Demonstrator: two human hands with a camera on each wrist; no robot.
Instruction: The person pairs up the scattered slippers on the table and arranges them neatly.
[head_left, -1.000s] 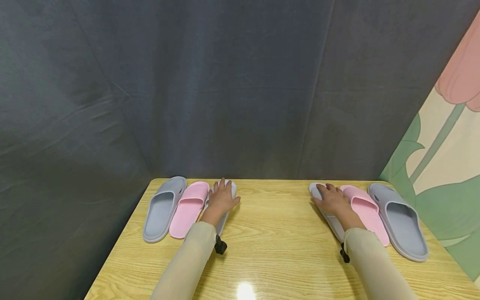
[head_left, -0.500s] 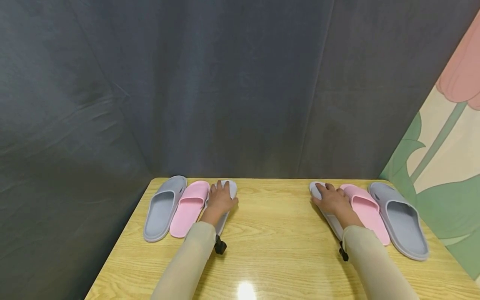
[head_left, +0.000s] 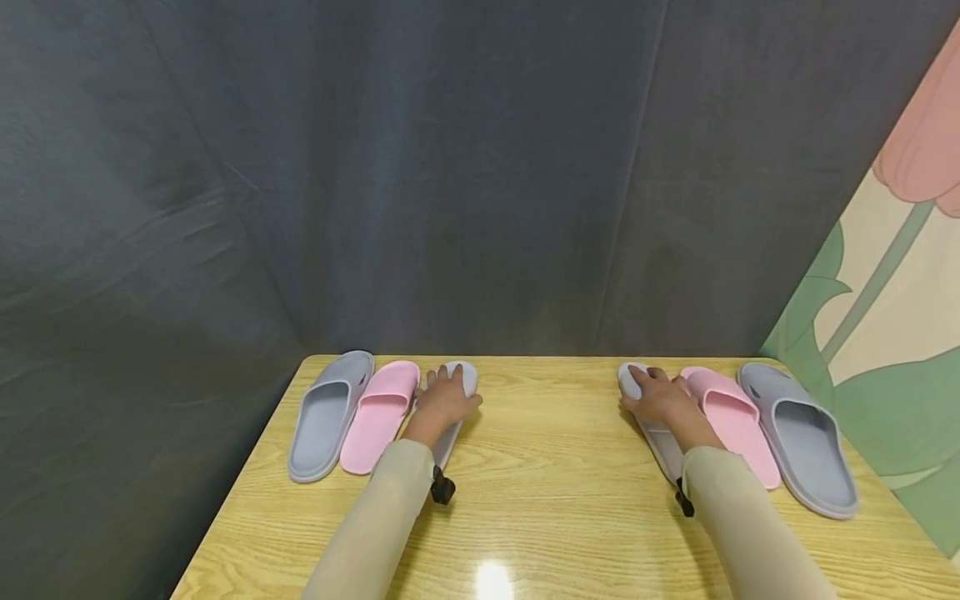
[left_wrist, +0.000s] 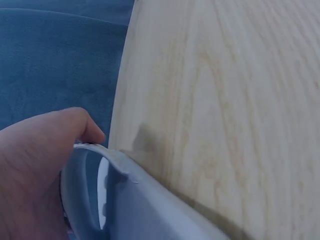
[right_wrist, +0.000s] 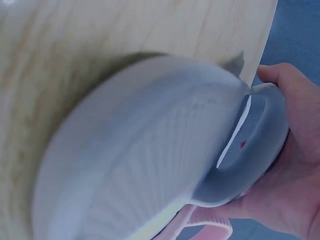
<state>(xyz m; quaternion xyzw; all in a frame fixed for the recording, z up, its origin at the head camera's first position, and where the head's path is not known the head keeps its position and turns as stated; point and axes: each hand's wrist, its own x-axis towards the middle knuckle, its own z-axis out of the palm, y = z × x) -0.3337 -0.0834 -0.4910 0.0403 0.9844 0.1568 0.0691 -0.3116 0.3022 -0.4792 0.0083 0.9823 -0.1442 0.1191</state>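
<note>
Left hand, centre: thumb and fingers grasp the upper of the left inner grey slipper; both sit slightly further right than half a second ago.
Right hand, right of centre: grasps the right inner grey slipper likewise; barely shifted.
Pink slippers, flanking outward: unmoved on the wooden table.
Finding: minor adjustment of the inner pair, by judgement.

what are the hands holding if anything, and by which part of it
The left hand holds one grey slipper, the right hand another grey slipper, each across the strap, with the thumb at one side.
</note>
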